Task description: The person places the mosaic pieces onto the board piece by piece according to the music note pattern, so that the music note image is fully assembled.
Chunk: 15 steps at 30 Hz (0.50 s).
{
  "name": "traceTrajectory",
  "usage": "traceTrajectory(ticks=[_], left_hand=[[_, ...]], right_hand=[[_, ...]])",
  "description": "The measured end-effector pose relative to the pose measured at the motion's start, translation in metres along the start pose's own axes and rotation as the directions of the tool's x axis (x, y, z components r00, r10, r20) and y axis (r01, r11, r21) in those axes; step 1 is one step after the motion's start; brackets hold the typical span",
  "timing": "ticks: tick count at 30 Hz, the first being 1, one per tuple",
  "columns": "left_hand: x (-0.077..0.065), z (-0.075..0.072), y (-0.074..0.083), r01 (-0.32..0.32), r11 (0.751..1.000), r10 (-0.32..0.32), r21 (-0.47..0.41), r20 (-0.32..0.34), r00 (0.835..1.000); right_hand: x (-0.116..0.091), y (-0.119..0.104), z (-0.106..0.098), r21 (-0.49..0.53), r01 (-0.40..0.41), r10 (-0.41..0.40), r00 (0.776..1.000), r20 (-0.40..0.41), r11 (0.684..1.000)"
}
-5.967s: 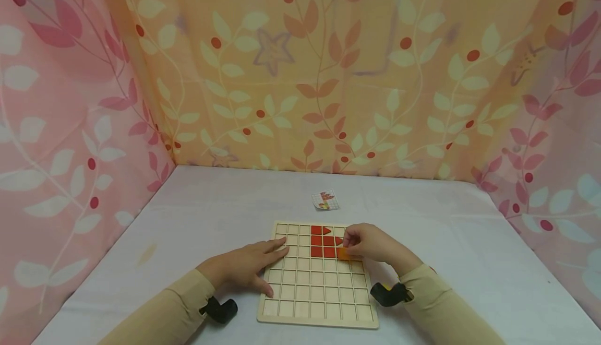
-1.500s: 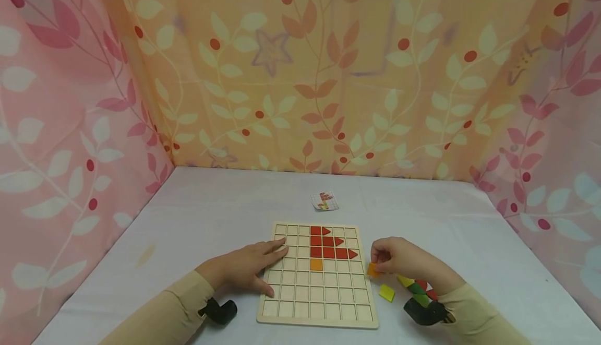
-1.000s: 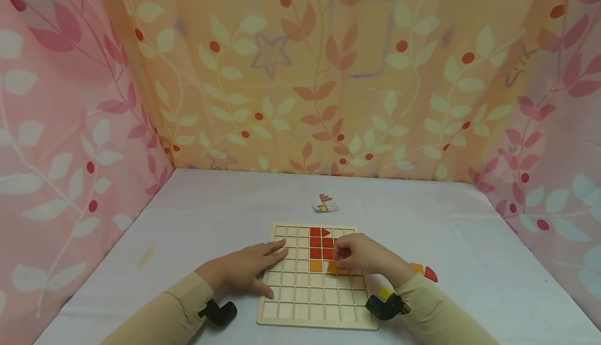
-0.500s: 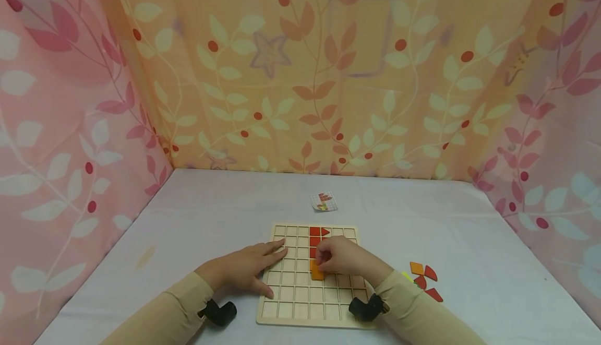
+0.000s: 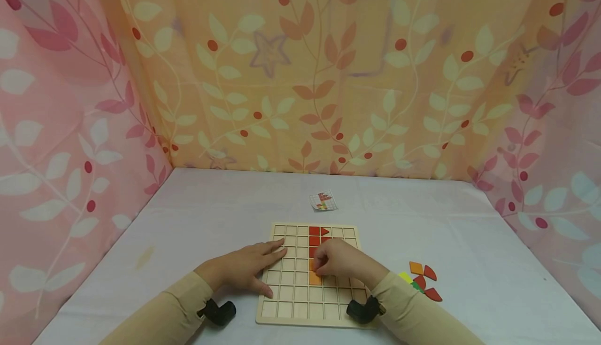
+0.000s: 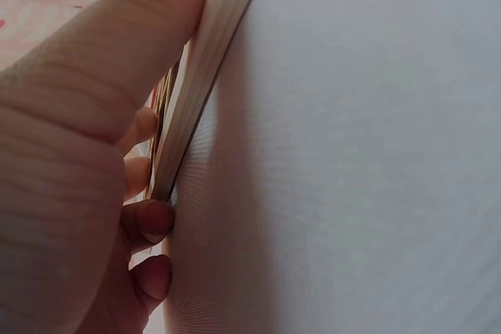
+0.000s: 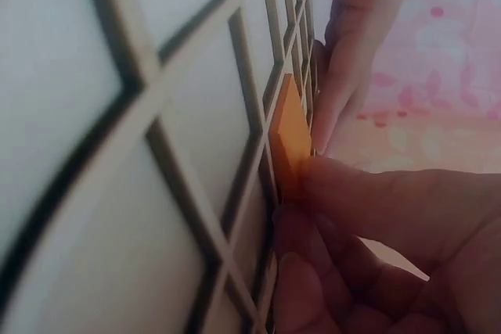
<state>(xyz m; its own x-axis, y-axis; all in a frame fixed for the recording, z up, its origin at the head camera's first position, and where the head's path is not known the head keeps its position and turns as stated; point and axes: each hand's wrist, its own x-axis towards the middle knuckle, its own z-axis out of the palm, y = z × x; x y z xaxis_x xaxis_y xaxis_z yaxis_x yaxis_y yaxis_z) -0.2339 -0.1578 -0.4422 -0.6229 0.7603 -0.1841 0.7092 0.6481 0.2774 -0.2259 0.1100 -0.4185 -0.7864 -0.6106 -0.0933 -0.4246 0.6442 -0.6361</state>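
A wooden grid board [image 5: 287, 294] lies on the table. My left hand [image 5: 241, 265] rests on its left edge, fingers spread; in the left wrist view the thumb [image 6: 117, 52] lies along the board's side. With curled fingers, my right hand [image 5: 347, 262] pinches an orange square tile [image 5: 315, 279] at a cell in the fifth row. Up close, the right wrist view has the thumb against this orange tile [image 7: 290, 142], which looks slightly raised. Just above it another orange tile [image 5: 311, 265] is partly covered by the fingers. Red tiles [image 5: 314, 230] fill cells higher up, some hidden by my right hand.
Behind the board lies a small picture card [image 5: 323, 200] with a coloured pattern. Loose pieces sit right of the board: an orange tile [image 5: 416, 268], red curved pieces [image 5: 430, 273], a yellow piece [image 5: 405, 278] and a green one [image 5: 417, 286], partly behind the right sleeve.
My right hand has carried an orange tile from beside the board leftward to the fifth row, below the first orange tile. Earlier, the third red row gained its pointed end. My left hand stays put.
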Motion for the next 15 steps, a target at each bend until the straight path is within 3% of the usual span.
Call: traceTrajectory(ticks=[15], left_hand=[[-0.001,-0.003,0.003,-0.006,1.0,0.006,0.002,0.003,1.0]], right_hand=[[-0.009,0.008,-0.013,-0.044,0.023,-0.023,1.0,-0.008,0.999]])
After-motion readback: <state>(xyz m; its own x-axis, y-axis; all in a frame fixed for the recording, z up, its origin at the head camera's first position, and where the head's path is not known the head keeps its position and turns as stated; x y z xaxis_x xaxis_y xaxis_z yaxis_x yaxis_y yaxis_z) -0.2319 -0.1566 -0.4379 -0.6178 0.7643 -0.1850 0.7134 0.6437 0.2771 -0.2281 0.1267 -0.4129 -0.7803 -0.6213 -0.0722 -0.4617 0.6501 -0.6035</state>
